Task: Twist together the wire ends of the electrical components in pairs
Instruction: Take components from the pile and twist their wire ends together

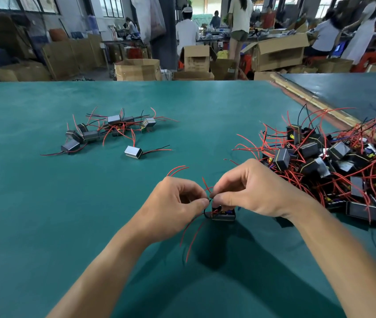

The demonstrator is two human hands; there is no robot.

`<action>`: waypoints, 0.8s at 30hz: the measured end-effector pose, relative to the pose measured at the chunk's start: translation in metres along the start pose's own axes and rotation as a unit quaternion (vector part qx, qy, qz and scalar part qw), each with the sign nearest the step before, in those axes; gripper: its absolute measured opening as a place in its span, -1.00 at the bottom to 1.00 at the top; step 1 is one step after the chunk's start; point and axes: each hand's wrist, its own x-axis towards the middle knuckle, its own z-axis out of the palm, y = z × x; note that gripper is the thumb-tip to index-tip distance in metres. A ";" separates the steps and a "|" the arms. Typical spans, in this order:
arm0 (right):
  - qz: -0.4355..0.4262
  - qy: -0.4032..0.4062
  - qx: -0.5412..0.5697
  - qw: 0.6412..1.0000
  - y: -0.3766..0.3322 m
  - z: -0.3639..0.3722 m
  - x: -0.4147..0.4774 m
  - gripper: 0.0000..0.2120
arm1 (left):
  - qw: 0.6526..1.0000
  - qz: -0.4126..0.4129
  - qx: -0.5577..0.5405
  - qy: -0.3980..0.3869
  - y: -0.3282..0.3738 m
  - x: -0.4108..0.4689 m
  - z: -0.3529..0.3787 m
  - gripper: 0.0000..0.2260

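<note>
The green desk [44, 203] carries a big tangled heap of components [333, 166] at the right and a smaller group [104, 131] far left, which I judge to be the finished ones. This step should go best over the bare stretch between them, so that loose red wires from the heap cannot snag what I twist.

My left hand [177, 207] and right hand [251, 191] meet at the fingertips. Each has thumb and forefinger pinched on the wire ends [210, 199], with the other fingers curled in. I should hold one side steady and roll the other, with the two ends side by side and taut, so the twist starts close to the insulation and does not spring apart.

The component [223, 215] I am working on, a small dark block, sits just below and between my hands, near me. Its wires rise to the pinch, and I cannot tell whether it rests on the desk. Spare red wires [191, 235] trail from it towards me.
</note>
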 end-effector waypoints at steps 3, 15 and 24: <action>0.005 -0.006 -0.011 1.000 -0.002 0.003 -0.001 -0.87 | 0.999 0.018 0.027 0.006 -0.004 0.000 0.001 -0.83; 0.117 -0.015 0.026 0.993 -0.009 0.013 -0.001 -0.76 | 0.984 0.108 0.130 0.049 -0.006 -0.002 0.004 -0.90; 0.114 -0.020 0.038 0.993 -0.008 0.013 0.000 -0.80 | 0.985 0.101 0.119 0.070 -0.003 -0.004 0.004 -0.91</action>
